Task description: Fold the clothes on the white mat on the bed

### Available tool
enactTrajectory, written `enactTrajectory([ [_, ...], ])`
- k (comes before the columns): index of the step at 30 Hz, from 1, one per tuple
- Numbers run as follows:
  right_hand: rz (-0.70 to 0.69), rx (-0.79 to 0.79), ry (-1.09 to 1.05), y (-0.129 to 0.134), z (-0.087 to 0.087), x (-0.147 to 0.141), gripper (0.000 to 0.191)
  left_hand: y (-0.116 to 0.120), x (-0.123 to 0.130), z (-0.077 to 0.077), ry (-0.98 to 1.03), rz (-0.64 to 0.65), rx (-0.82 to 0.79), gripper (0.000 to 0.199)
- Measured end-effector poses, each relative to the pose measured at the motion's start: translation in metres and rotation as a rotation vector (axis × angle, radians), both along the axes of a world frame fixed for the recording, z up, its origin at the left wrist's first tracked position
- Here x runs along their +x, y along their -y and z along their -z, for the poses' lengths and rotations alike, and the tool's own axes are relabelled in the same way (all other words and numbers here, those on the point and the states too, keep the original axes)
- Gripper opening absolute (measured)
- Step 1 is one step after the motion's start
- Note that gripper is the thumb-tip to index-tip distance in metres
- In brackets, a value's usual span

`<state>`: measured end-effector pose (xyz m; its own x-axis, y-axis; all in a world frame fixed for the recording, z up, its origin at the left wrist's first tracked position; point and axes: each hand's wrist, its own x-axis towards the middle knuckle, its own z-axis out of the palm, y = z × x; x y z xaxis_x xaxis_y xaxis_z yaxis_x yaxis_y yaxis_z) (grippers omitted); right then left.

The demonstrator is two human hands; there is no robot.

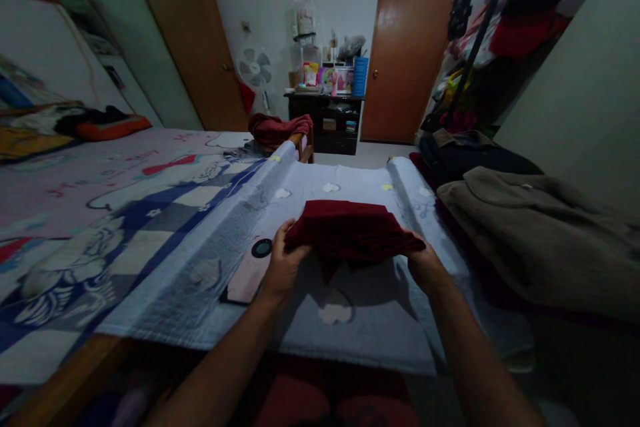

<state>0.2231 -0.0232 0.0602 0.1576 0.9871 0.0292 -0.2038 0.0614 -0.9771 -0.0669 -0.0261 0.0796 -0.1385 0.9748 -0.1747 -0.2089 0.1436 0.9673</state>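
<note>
A folded dark red garment [350, 230] is held up between my two hands, just above a light blue cloth with heart shapes [300, 327]. My left hand [285, 263] grips its left edge, thumb toward me. At the right edge my right hand [423, 260] is closed on the same garment, with some fingers hidden under it. A loose corner hangs down from the middle. Beside my left wrist, a pink phone [250, 270] with a round dark camera lies on the cloth, partly behind the hand.
Folded clothes, with a brown-grey one [540, 233] on top, are stacked at the right. A printed bedspread [125, 193] covers the bed at the left. Beyond are a crumpled red garment [280, 130], a fan [256, 70] and a dark cabinet [310, 107].
</note>
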Motion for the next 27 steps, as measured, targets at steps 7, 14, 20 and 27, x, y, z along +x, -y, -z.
enactTrajectory([
  [7, -0.054, -0.014, 0.165, 0.046, 0.039, 0.000, 0.042, 0.056, 0.011, 0.036, 0.321, -0.042, -0.155, 0.064],
  [14, 0.113, -0.209, -0.010, 0.061, 0.048, -0.010, 0.070, 0.062, 0.017, 0.027, 0.685, 0.005, -0.284, 0.036],
  [20, -0.057, -0.343, -0.278, 0.070, 0.023, -0.026, 0.052, 0.064, 0.021, 0.017, 0.692, 0.155, -0.447, 0.024],
  [27, 0.076, -0.244, -0.374, 0.089, 0.003, -0.043, 0.102, 0.071, 0.030, 0.010, 0.789, 0.108, -0.566, 0.006],
])
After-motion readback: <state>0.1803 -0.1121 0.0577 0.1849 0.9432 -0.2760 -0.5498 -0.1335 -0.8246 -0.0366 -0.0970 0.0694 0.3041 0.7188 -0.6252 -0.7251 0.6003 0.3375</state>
